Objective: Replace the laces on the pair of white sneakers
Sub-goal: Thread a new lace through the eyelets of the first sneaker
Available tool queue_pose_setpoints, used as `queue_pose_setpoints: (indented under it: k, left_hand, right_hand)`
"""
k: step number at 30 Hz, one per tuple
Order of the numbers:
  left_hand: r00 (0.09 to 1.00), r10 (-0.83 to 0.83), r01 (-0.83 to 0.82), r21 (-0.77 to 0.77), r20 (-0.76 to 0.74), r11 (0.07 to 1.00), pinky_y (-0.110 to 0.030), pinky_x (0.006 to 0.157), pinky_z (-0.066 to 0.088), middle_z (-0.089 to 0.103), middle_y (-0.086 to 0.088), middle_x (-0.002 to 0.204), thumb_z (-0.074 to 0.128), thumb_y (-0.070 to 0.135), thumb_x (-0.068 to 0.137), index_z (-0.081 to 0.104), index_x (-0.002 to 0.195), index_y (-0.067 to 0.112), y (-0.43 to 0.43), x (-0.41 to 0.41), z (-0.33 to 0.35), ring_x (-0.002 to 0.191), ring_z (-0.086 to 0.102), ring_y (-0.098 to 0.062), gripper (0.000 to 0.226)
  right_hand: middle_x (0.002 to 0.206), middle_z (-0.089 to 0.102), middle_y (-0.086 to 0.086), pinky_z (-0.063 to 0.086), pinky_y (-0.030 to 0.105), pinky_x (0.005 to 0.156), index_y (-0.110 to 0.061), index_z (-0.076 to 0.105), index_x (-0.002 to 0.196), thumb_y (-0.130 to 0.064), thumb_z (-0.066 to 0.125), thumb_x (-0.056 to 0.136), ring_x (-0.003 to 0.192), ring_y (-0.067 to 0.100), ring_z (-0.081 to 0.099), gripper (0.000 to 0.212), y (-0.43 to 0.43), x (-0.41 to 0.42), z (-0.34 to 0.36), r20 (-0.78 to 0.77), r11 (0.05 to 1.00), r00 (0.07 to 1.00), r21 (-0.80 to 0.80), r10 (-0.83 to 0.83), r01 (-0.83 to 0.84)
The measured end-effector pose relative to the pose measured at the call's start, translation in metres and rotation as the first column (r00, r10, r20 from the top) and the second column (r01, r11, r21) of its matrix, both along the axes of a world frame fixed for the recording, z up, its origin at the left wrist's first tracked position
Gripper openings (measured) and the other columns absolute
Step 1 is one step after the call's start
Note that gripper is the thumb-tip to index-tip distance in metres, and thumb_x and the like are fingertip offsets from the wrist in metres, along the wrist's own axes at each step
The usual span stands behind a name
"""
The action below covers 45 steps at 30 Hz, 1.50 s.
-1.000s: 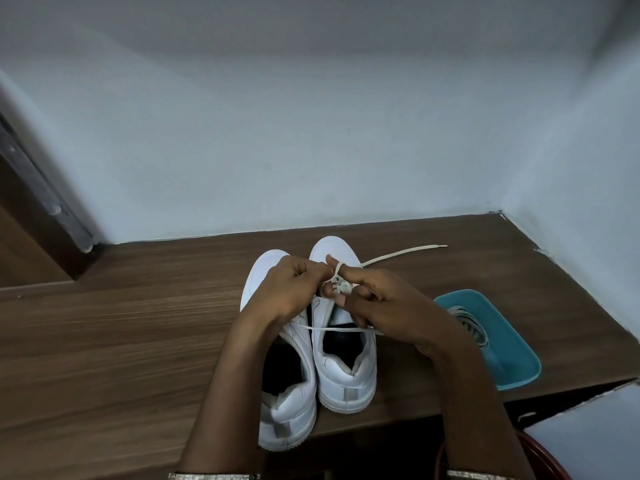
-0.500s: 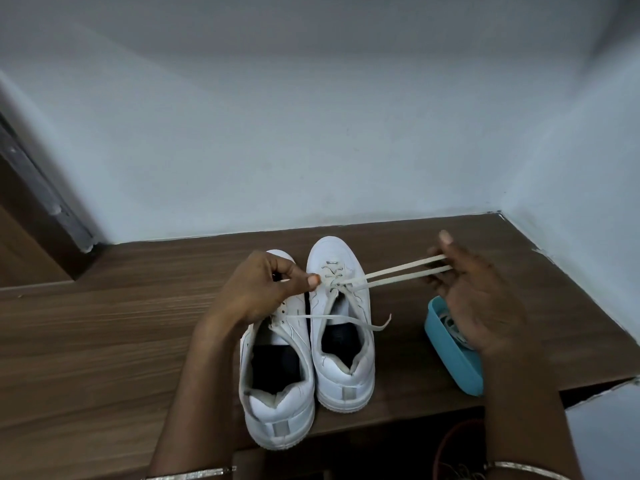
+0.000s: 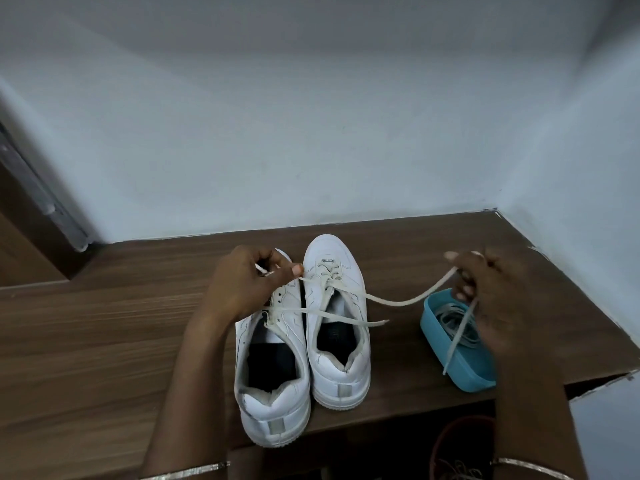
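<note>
Two white sneakers stand side by side on the wooden table, toes away from me. The right sneaker has a cream lace threaded through its front eyelets. My left hand rests over the toe of the left sneaker and pinches one end of that lace. My right hand is out to the right, above a blue tray, and grips the other lace strand, which sags between shoe and hand. Its end hangs down over the tray.
The blue tray near the table's front right edge holds several loose laces. White walls close the back and right sides. A reddish bin sits below the table's front edge. A dark door frame stands at the left.
My right hand has drawn the lace further right and lifted over the tray; the strand now sags. My left hand has taken hold of the other lace end.
</note>
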<state>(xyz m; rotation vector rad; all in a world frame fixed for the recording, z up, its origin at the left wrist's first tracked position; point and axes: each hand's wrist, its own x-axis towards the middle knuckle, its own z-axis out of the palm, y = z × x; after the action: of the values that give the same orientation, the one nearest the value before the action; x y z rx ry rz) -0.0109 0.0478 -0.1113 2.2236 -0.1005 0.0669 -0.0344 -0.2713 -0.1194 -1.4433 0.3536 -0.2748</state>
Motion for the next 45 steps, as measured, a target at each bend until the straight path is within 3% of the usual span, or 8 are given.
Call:
queue_pose_setpoints:
  k: [3, 7, 11, 14, 23, 28, 37, 45]
  left_hand:
    - [0.998, -0.052, 0.046, 0.114, 0.048, 0.992, -0.034, 0.08, 0.053, 0.072, 0.018, 0.094, 0.077, 0.052, 0.078, 0.075, 0.088, 0.04, -0.003, 0.002, -0.002, 0.087, 0.064, 0.003, 0.016]
    - [0.985, -0.17, 0.156, 0.258, 0.033, 0.954, -0.037, 0.098, 0.044, 0.07, 0.018, 0.1, 0.073, 0.034, 0.087, 0.074, 0.105, 0.042, -0.017, 0.002, -0.005, 0.106, 0.061, -0.008, 0.019]
    - [0.977, -0.205, 0.185, 0.266, 0.05, 0.946, -0.028, 0.082, 0.045, 0.068, 0.016, 0.087, 0.074, 0.028, 0.087, 0.074, 0.093, 0.034, -0.027, 0.004, -0.012, 0.091, 0.063, -0.01, 0.009]
    - [0.972, -0.23, 0.219, 0.181, 0.047, 0.959, -0.016, 0.071, 0.043, 0.067, 0.017, 0.074, 0.077, 0.025, 0.086, 0.071, 0.081, 0.035, -0.025, 0.005, -0.011, 0.076, 0.062, 0.002, 0.012]
    - [0.961, -0.269, 0.265, 0.06, 0.062, 0.962, -0.013, 0.056, 0.038, 0.065, 0.011, 0.064, 0.068, 0.028, 0.094, 0.075, 0.081, 0.029, -0.024, 0.003, -0.007, 0.059, 0.054, -0.003, 0.015]
    - [0.969, -0.246, 0.244, 0.067, 0.031, 0.968, -0.008, 0.059, 0.037, 0.062, 0.027, 0.059, 0.073, 0.025, 0.09, 0.08, 0.084, 0.022, -0.021, 0.0, -0.008, 0.06, 0.054, 0.008, 0.01]
    - [0.985, -0.175, 0.172, 0.125, 0.01, 0.977, -0.005, 0.062, 0.039, 0.071, 0.013, 0.069, 0.076, 0.023, 0.087, 0.08, 0.079, 0.022, -0.018, -0.001, -0.008, 0.068, 0.06, 0.007, 0.009]
    - [0.967, -0.249, 0.239, -0.14, -0.057, 0.961, -0.022, 0.05, 0.041, 0.066, -0.002, 0.061, 0.072, 0.04, 0.088, 0.075, 0.073, 0.019, -0.015, -0.006, 0.004, 0.051, 0.051, -0.007, 0.026]
  right_hand:
    - [0.082, 0.062, -0.005, 0.051, 0.04, 0.077, -0.029, 0.061, 0.083, -0.025, 0.078, 0.077, 0.08, 0.019, 0.061, 0.018, 0.017, 0.005, 0.001, -0.115, 0.874, 0.991, -0.487, -0.07, 0.006]
    - [0.122, 0.054, 0.002, 0.038, 0.035, 0.095, -0.017, 0.056, 0.121, -0.02, 0.081, 0.075, 0.115, 0.021, 0.049, 0.052, 0.049, 0.007, 0.004, 0.123, 0.536, 0.986, -0.827, -0.116, 0.166]
    - [0.103, 0.067, -0.011, 0.045, 0.018, 0.082, -0.022, 0.068, 0.107, -0.023, 0.081, 0.083, 0.093, 0.004, 0.062, 0.028, 0.072, 0.008, 0.01, -0.046, 0.741, 0.971, -0.638, 0.233, -0.208]
    - [0.08, 0.075, -0.004, 0.057, 0.026, 0.071, -0.02, 0.077, 0.09, -0.027, 0.086, 0.079, 0.074, 0.008, 0.07, 0.016, 0.083, 0.011, 0.002, -0.15, 0.631, 0.854, -0.613, 0.498, -0.476]
    - [0.069, 0.075, -0.005, 0.054, 0.02, 0.06, -0.022, 0.08, 0.078, -0.023, 0.087, 0.076, 0.06, 0.003, 0.067, 0.008, 0.07, 0.01, 0.006, -0.162, 0.562, 0.879, -0.714, 0.448, -0.418]
    - [0.061, 0.067, -0.013, 0.045, 0.02, 0.057, -0.022, 0.073, 0.074, -0.016, 0.081, 0.084, 0.055, 0.001, 0.057, 0.014, 0.053, 0.009, -0.002, -0.137, 0.539, 0.876, -0.741, 0.462, -0.4]
    - [0.064, 0.065, -0.007, 0.043, 0.01, 0.056, -0.024, 0.068, 0.072, -0.013, 0.078, 0.085, 0.056, 0.001, 0.055, 0.02, 0.05, 0.008, -0.011, -0.16, 0.49, 0.858, -0.763, 0.489, -0.422]
    - [0.078, 0.069, 0.008, 0.057, 0.031, 0.078, -0.001, 0.07, 0.086, -0.026, 0.069, 0.092, 0.078, 0.017, 0.066, 0.026, 0.057, 0.001, -0.002, -0.091, 0.779, 0.824, -0.283, 0.56, -0.56]
